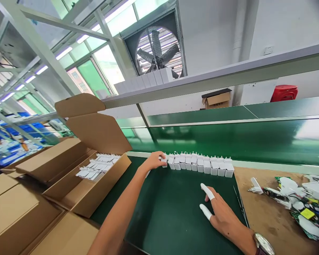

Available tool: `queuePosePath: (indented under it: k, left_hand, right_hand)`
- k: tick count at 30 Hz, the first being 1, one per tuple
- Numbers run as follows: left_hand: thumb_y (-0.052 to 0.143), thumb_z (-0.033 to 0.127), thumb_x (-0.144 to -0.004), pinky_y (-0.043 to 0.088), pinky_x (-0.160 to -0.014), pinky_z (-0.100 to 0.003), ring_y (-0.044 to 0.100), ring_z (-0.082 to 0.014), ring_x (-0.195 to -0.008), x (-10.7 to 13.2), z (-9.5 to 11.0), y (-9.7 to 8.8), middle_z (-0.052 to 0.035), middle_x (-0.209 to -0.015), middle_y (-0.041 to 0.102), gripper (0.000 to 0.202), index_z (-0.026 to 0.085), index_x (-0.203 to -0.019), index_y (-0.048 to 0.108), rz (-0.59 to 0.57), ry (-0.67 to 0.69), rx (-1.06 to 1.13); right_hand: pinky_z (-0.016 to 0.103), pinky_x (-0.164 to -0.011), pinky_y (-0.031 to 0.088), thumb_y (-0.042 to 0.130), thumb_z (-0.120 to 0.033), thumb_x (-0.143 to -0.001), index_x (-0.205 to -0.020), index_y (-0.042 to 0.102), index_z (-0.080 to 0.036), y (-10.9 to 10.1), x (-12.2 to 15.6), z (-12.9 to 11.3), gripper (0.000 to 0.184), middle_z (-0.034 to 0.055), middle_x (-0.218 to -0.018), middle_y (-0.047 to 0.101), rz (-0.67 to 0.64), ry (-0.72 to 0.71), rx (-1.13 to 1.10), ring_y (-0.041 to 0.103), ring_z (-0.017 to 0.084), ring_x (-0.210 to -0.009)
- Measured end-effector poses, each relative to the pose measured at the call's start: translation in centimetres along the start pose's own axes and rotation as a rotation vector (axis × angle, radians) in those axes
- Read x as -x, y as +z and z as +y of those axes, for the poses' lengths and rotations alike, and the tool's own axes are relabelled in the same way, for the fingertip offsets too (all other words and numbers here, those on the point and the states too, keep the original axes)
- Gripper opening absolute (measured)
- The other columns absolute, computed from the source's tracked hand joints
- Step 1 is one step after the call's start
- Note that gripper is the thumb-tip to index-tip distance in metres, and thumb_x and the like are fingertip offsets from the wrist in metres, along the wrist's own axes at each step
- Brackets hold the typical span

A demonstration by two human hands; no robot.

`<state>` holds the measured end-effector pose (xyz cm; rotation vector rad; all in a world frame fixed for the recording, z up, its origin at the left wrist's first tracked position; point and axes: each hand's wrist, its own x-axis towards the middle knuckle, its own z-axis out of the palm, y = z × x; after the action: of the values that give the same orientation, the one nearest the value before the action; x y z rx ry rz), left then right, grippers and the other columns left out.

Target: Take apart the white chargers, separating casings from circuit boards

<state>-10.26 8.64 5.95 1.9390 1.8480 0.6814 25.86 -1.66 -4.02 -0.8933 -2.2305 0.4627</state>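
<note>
- Now I am holding my left grip (pixel 154 160) at the left end of the row of chargers (pixel 202 164). Its fingers are curled shut on the end charger (pixel 164 161), which is standing upright on the counter (pixel 175 202) and touching its neighbour just to the right of the grip.
- I am judging the pinch sound if it is taking the white body by its flat sides, below the prongs on top. The fingertips are hiding behind the charger, so I cannot tell how deep the hold is.
- I am reckoning that a straight lift is serving better than a drag, since a sideways pull is risking a tip along the whole row.
- My right grip (pixel 220 211) is lying open and empty on the counter, well apart from the left grip and nearer to me. Two fingers in white finger cots (pixel 207 191) are pointing toward the row, so it is free for steadying the neighbour.
- The cardboard box (pixel 93 202) is standing open to the left of the left grip, with packed chargers (pixel 95 169) lying flat inside. A charger going there is, I judge, wanting that same flat lie.
</note>
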Motion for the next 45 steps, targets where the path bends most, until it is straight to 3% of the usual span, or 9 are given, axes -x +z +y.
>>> queuePosePath:
  k: [6,10,13,18,23,27,31,38,45]
  left_hand:
    - [0.083,0.05,-0.066,0.059,-0.091,-0.04,0.062,-0.0332,-0.127,-0.5,0.3,-0.8,-0.0139,-0.138,0.063,0.043,0.019,-0.091,0.067,-0.155,0.07,-0.007]
    - [0.087,0.056,-0.062,0.053,-0.103,-0.046,0.05,-0.038,-0.141,-1.4,1.5,-1.5,-0.0186,-0.157,0.044,0.097,0.022,-0.145,0.05,-0.235,0.123,-0.088]
    - [0.094,0.052,-0.051,0.04,-0.117,-0.048,0.044,-0.0397,-0.145,-2.6,2.2,-0.1,-0.0176,-0.161,0.04,0.117,0.023,-0.153,0.043,-0.304,0.177,-0.166]
    - [0.093,0.04,-0.053,0.046,-0.107,-0.047,0.059,-0.0395,-0.126,-4.2,2.5,1.9,-0.0115,-0.133,0.068,0.081,0.023,-0.128,0.066,-0.371,0.188,-0.287]
    - [0.088,0.034,-0.057,0.05,-0.101,-0.043,0.064,-0.0359,-0.118,-3.8,1.3,0.5,-0.0076,-0.122,0.073,0.063,0.025,-0.117,0.071,-0.408,0.201,-0.335]
    - [0.092,0.036,-0.053,0.037,-0.117,-0.053,0.036,-0.0425,-0.149,-2.4,0.2,-0.7,-0.015,-0.16,0.042,0.102,0.029,-0.147,0.053,-0.378,0.209,-0.349]
    - [0.096,0.051,-0.049,0.026,-0.121,-0.063,0.015,-0.0461,-0.156,-0.4,0.3,-0.8,-0.0198,-0.17,0.019,0.13,0.029,-0.16,0.032,-0.357,0.218,-0.373]
    - [0.08,0.082,-0.057,0.011,-0.124,-0.066,0.014,-0.0477,-0.156,1.6,3.3,0.0,-0.0167,-0.161,0.04,0.078,0.024,-0.11,0.075,-0.262,0.313,-0.505]
    - [0.089,0.046,-0.069,0.014,-0.124,-0.066,0.024,-0.0442,-0.155,0.8,4.4,0.1,-0.0067,-0.15,0.055,0.03,0.031,-0.093,0.079,-0.351,0.32,-0.498]
  right_hand:
    - [0.039,-0.073,0.061,0.046,-0.014,-0.095,-0.16,0.019,-0.024,0.0,-0.1,-0.2,0.071,0.0094,-0.106,0.059,0.049,-0.037,-0.004,0.063,0.022,-0.079]
    - [0.039,-0.072,0.061,0.046,-0.013,-0.096,-0.16,0.02,-0.022,-0.3,-0.2,-0.4,0.07,0.0111,-0.106,0.06,0.042,-0.055,0.017,0.064,0.022,-0.079]
    - [0.04,-0.073,0.061,0.044,-0.014,-0.097,-0.16,0.019,-0.022,-0.3,-0.1,-0.4,0.068,0.0123,-0.109,0.061,0.045,-0.067,0.017,0.064,0.023,-0.081]
    - [0.042,-0.077,0.062,0.043,-0.014,-0.098,-0.16,0.018,-0.022,0.1,0.2,-0.2,0.067,0.0135,-0.114,0.06,0.031,-0.031,-0.001,0.065,0.023,-0.085]
    - [0.041,-0.08,0.061,0.043,-0.014,-0.098,-0.159,0.021,-0.024,0.0,0.3,-0.3,0.066,0.013,-0.117,0.06,0.043,-0.02,-0.035,0.065,0.023,-0.087]
    - [0.04,-0.08,0.062,0.046,-0.01,-0.094,-0.159,0.021,-0.024,-0.2,0.1,-0.3,0.071,0.014,-0.12,0.061,0.039,-0.039,-0.034,0.066,0.023,-0.088]
    - [0.043,-0.078,0.062,0.046,-0.009,-0.094,-0.158,0.024,-0.023,-0.4,-0.1,-0.4,0.069,0.0165,-0.124,0.061,0.015,-0.036,-0.004,0.066,0.024,-0.086]
    - [0.044,-0.081,0.062,0.044,-0.01,-0.096,-0.159,0.019,-0.025,-0.4,-0.2,-0.7,0.07,0.0178,-0.129,0.059,0.032,-0.063,-0.002,0.066,0.023,-0.089]
    - [0.043,-0.077,0.063,0.046,-0.01,-0.095,-0.158,0.022,-0.027,-0.5,-0.3,-0.6,0.07,0.016,-0.128,0.06,0.043,-0.061,-0.027,0.067,0.023,-0.085]
